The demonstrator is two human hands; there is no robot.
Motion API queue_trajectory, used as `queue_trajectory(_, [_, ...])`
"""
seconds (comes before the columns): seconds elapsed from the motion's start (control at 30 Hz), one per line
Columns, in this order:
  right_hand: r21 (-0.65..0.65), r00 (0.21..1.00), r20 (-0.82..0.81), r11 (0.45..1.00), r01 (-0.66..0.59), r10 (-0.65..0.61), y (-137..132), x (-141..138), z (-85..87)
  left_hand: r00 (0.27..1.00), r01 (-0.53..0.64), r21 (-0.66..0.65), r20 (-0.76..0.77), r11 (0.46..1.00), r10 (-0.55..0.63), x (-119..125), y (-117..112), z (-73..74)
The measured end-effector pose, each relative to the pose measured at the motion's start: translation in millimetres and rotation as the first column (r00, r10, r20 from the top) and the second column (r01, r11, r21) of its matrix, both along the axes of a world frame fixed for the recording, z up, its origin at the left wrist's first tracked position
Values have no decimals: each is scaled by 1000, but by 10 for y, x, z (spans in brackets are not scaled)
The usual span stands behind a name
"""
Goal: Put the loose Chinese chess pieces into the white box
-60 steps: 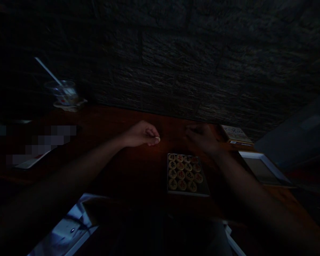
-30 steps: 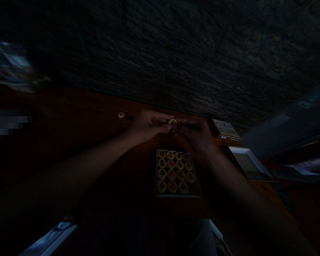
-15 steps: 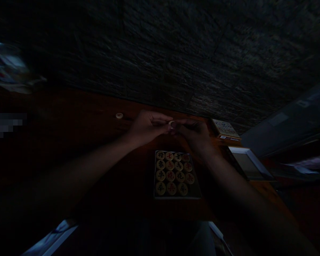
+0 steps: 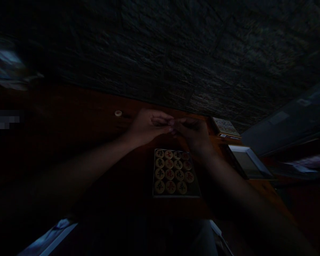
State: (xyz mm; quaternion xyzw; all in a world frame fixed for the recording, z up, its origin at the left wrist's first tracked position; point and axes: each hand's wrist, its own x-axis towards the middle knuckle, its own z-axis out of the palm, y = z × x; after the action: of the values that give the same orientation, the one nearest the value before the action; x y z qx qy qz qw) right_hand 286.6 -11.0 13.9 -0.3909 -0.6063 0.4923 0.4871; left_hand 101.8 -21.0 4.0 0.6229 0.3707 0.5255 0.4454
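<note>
My left hand [image 4: 150,126] and my right hand [image 4: 194,133] meet fingertip to fingertip above the table. Both are closed in a pinch around a Chinese chess piece, which the fingers now almost wholly cover. Just below them lies a shallow square box [image 4: 176,197] with rows of round wooden Chinese chess pieces [image 4: 169,174], marked in red and black characters. At the box's lower right corner its dark bottom shows. A single loose chess piece [image 4: 118,113] with a reddish mark lies on the table, left of my left hand.
On the reddish wooden table [image 4: 90,103], a printed box [image 4: 226,127] and an open box lid [image 4: 246,161] lie to the right. A stone wall [image 4: 160,60] borders the far edge. A blurred plastic-wrapped item [image 4: 9,65] is at far left. The scene is very dark.
The chess piece between my fingertips showed its pale face before; now the fingers cover it. Both hands stay in nearly the same place, and the view has shifted slightly.
</note>
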Motion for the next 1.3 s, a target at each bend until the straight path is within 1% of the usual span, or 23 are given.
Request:
queue_trajectory(0.1, [-24,1000,-17,1000,-1,0,11,4,12,994,29,-93,106,995,-19,-9,11,-20])
queue_trajectory(0.17, [-12,999,-37,1000,-13,13,25,6,8,982,63,-140,187,988,-36,-11,12,-29])
queue_trajectory(0.23, [11,997,-65,999,-33,34,38,11,-3,971,72,-163,236,984,-32,-10,7,-25])
queue_trajectory(0.37, [44,995,-85,998,-54,58,36,25,-15,966,40,-185,260,982,9,-2,-12,14])
queue_trajectory(0.5, [70,998,-35,997,-41,44,14,29,-1,966,39,-193,259,980,12,-3,-34,54])
queue_trajectory(0.6, [90,999,4,995,-34,34,18,27,10,963,54,-183,268,982,-3,-11,-36,62])
queue_trajectory(0.73, [155,996,84,988,-12,-1,40,30,4,945,101,-219,327,971,-25,-23,-10,38])
queue_trajectory(0.83, [264,991,122,964,17,-51,45,36,-27,935,129,-233,352,964,-40,-35,7,18])
queue_trajectory(0.93, [352,987,150,936,3,-59,37,52,-75,937,122,-238,348,964,-33,-38,7,22])
queue_trajectory(1.0, [406,973,213,914,-8,-86,32,71,-101,939,112,-260,344,959,-16,-30,1,36])
queue_trajectory(1.07, [472,947,284,882,-1,-150,28,92,-115,939,117,-296,343,948,-8,-18,-4,51])
queue_trajectory(1.17, [529,920,327,849,10,-215,19,114,-103,932,183,-342,358,922,-52,-11,-6,58])
queue_trajectory(1.3, [526,926,331,850,-21,-182,-12,112,-67,920,307,-413,361,858,-155,-16,-6,56])
